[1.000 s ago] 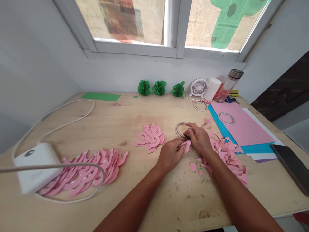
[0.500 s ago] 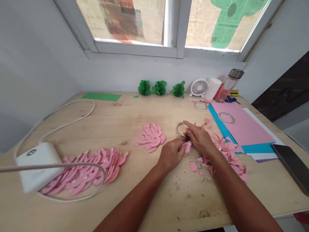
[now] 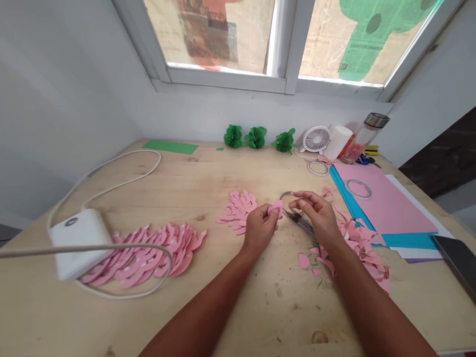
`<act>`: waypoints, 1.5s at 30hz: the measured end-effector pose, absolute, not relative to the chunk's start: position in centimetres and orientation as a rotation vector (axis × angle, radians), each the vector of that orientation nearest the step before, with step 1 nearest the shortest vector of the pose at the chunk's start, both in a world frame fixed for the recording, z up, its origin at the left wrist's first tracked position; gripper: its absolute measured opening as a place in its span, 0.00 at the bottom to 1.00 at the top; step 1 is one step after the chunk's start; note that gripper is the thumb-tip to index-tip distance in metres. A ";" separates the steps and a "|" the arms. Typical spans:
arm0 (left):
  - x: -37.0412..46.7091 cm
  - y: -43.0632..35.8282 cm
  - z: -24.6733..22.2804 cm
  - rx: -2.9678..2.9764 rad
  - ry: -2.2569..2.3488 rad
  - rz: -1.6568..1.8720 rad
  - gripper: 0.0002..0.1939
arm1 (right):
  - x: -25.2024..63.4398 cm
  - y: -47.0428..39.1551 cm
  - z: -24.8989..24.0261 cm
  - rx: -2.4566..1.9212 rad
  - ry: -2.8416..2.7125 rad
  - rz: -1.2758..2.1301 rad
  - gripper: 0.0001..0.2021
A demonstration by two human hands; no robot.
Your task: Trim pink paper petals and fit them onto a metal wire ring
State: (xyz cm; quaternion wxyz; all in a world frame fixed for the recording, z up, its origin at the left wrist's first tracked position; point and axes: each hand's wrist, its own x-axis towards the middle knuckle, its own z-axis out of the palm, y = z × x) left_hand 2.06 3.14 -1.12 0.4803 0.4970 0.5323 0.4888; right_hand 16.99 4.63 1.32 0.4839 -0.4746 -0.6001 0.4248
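Note:
A small curved piece of pink paper is pinched between the thumb and fingers of my left hand, just above the table. To its right is my right hand, its fingers apart, with the index fingertip at the rim of a roll of thin tape. A pair of scissors lies under the right palm, partly hidden by it. Left of my left hand is a small pile of curved pink paper pieces. Pink paper scraps lie beside and under my right forearm.
A larger heap of pink paper strips lies by a white power bank and its looping cable. Three green paper pompoms, a small fan and a glass bottle stand along the wall. Coloured sheets and a phone are at right.
My hands have drawn apart. The left hand holds the pink piece up, and the right hand has moved right with its fingers spreading, exposing the scissors. The whole view has shifted slightly.

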 end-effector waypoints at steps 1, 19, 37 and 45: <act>2.0 3.1 -1.1 1.208 1.309 1.204 0.13 | 16.7 4.5 1.3 -1.145 -1.457 1.072 0.12; 2.4 3.0 -0.9 1.200 1.130 1.196 0.09 | 15.7 4.4 0.4 -1.287 -1.548 0.799 0.23; 2.4 3.0 -0.8 0.970 0.964 1.054 0.08 | 16.2 4.8 0.2 -1.204 -1.414 0.792 0.22; 2.5 2.9 -0.8 0.948 0.895 0.953 0.08 | 16.0 4.7 0.4 -1.196 -1.397 0.759 0.23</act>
